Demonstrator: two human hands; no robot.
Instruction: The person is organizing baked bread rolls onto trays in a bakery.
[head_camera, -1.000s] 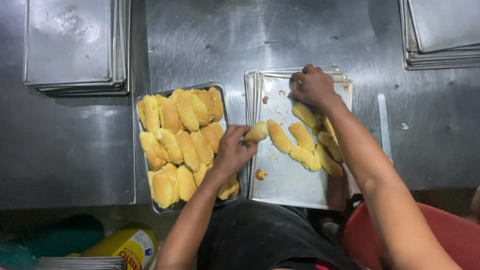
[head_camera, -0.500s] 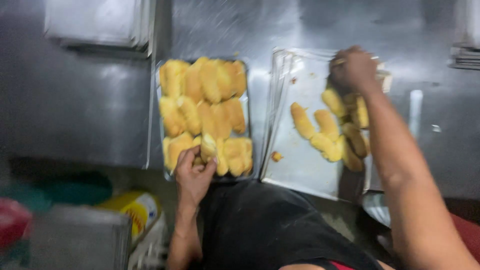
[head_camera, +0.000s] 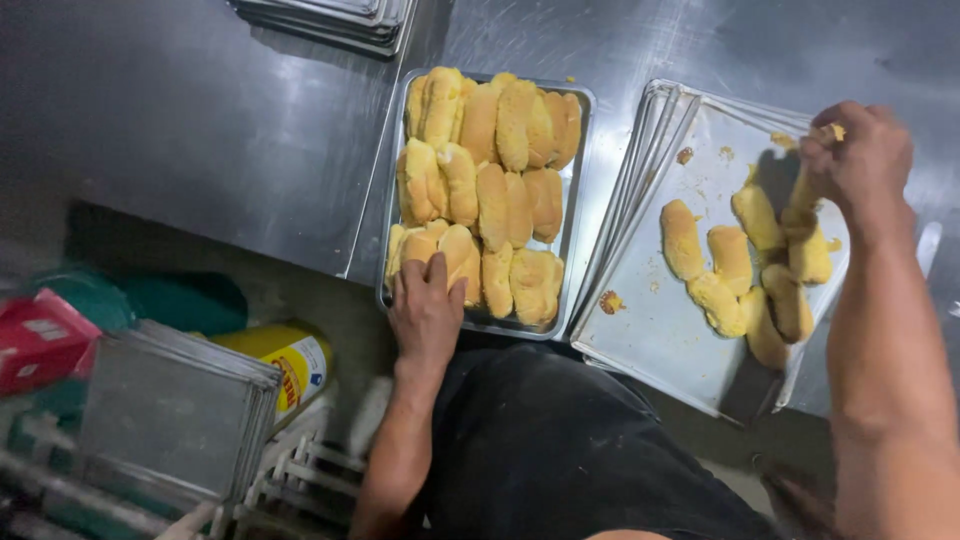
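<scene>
A metal tray (head_camera: 385, 215) packed with several golden bread rolls (head_camera: 495, 160) lies on the steel table. My left hand (head_camera: 425, 305) rests on the rolls at its near edge, fingers flat on one roll (head_camera: 440, 250). To the right is a stack of baking sheets (head_camera: 655, 330) with several loose rolls (head_camera: 725, 270) and crumbs. My right hand (head_camera: 855, 160) hovers over the sheets' far right corner, closed on a roll (head_camera: 805, 190) that hangs below the fingers.
More stacked trays (head_camera: 330, 20) sit at the back of the steel table (head_camera: 200, 150). Below the table's edge at left are a yellow container (head_camera: 285, 360), a stack of small trays (head_camera: 170, 410), a red box (head_camera: 40, 340) and a wire rack (head_camera: 290, 480).
The view has swung left and down. My left hand came from between the trays to the near edge of the full tray and set its roll down there. My right hand has lifted a roll.
</scene>
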